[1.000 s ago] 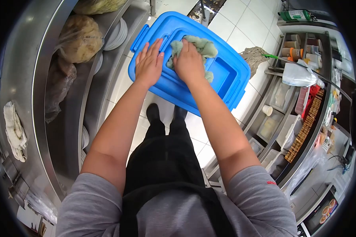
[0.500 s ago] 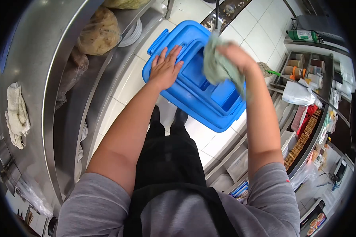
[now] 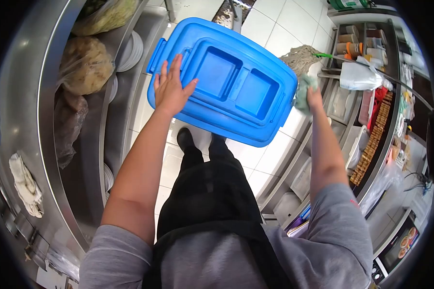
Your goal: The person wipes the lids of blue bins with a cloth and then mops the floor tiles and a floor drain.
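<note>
A large blue plastic bin with its lid (image 3: 217, 123) stands in front of me, two rectangular recesses sunk into the lid's top. My left hand (image 3: 172, 91) lies on the lid's left part, fingers spread, close to the side handle (image 3: 160, 55). Just off the lid's right end, my right hand (image 3: 315, 100) grips a pale green cloth (image 3: 302, 95), which hangs beside the bin's edge. The cloth is bunched in the fingers.
To the left is a steel counter with shelves holding bagged food (image 3: 87, 65) and stacked white plates (image 3: 130, 53). A white rag (image 3: 26, 185) lies on the counter. A mop head (image 3: 300, 59) rests on the tiles behind the bin. Containers fill the right-hand shelving (image 3: 349, 101).
My right hand has carried the cloth from over the lid's middle to beyond its right end. The left hand stays on the lid. The view has shifted somewhat.
</note>
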A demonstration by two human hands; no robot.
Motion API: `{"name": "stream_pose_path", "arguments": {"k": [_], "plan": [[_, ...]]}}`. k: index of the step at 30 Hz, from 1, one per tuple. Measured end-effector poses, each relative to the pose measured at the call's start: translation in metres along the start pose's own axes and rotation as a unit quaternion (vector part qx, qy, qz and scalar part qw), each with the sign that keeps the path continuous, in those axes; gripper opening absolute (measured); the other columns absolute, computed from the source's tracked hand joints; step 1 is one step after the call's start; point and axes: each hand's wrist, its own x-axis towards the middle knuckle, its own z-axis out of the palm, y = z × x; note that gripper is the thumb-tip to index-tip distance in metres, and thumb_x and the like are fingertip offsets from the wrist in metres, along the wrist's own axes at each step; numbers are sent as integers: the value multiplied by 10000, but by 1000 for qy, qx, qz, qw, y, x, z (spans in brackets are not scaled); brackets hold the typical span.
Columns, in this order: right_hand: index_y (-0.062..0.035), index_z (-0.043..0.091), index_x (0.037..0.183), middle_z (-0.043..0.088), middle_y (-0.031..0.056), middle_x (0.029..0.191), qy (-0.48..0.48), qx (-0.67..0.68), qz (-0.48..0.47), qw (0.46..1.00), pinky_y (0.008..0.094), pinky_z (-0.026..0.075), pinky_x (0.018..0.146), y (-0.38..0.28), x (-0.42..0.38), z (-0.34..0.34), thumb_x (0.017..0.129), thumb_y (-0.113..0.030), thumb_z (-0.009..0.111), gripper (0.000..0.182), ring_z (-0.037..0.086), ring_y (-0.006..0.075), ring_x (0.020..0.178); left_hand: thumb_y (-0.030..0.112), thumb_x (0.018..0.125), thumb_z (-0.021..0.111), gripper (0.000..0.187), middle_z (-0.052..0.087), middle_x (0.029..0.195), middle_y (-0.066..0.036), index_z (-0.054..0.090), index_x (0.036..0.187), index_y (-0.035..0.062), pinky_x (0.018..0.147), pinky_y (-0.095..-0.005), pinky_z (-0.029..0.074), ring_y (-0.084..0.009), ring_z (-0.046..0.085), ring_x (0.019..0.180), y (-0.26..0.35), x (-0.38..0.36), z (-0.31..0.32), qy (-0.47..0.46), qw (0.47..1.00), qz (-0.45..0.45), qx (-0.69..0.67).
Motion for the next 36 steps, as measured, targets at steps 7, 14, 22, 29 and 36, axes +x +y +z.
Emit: {"name": "stream_pose_path", "arguments": {"k": [7, 14, 22, 29, 36], "plan": [[-46, 464, 1284, 623, 73, 1108, -6, 446, 295, 845, 317, 502, 627, 2, -244, 87, 991, -542, 323, 594, 624, 178, 895, 419, 884, 592, 805, 252, 1550, -63, 160, 1512, 160, 1143, -515, 111, -319, 152, 1445, 0, 6, 5, -7, 1000, 19, 21], [-24, 512, 1209, 634, 102, 999, 152, 429, 405, 793, 298, 469, 529, 15, -335, 153, 980, -336, 419, 398, 605, 164, 778, 406, 899, 557, 779, 273, 1521, -163, 154, 1514, 150, 1139, -513, 131, -355, 167, 1433, 7, 10, 3, -44, 998, 27, 27], [-54, 541, 1177, 648, 94, 980, -10, 531, 514, 674, 389, 508, 627, 1, -376, 100, 994, -397, 389, 417, 648, 238, 768, 395, 915, 533, 756, 247, 1518, -216, 156, 1511, 124, 1129, -506, 145, -402, 166, 1423, -7, 14, 11, -39, 996, 77, 14], [-19, 595, 1048, 618, 103, 770, -503, 455, 159, 717, 426, 488, 651, -296, -370, 214, 908, -328, 479, 358, 579, 252, 703, 397, 934, 514, 745, 216, 1526, -226, 142, 1512, 109, 1130, -492, 152, -404, 148, 1426, -10, 15, 12, -55, 995, 85, 17], [-57, 582, 1166, 660, 78, 1003, -230, 503, 383, 740, 354, 492, 698, -104, -405, 213, 962, -347, 448, 379, 616, 209, 851, 361, 943, 513, 700, 237, 1512, -243, 189, 1501, 91, 1133, -456, 179, -396, 175, 1421, -13, 16, 4, -61, 993, 97, -22]]}}
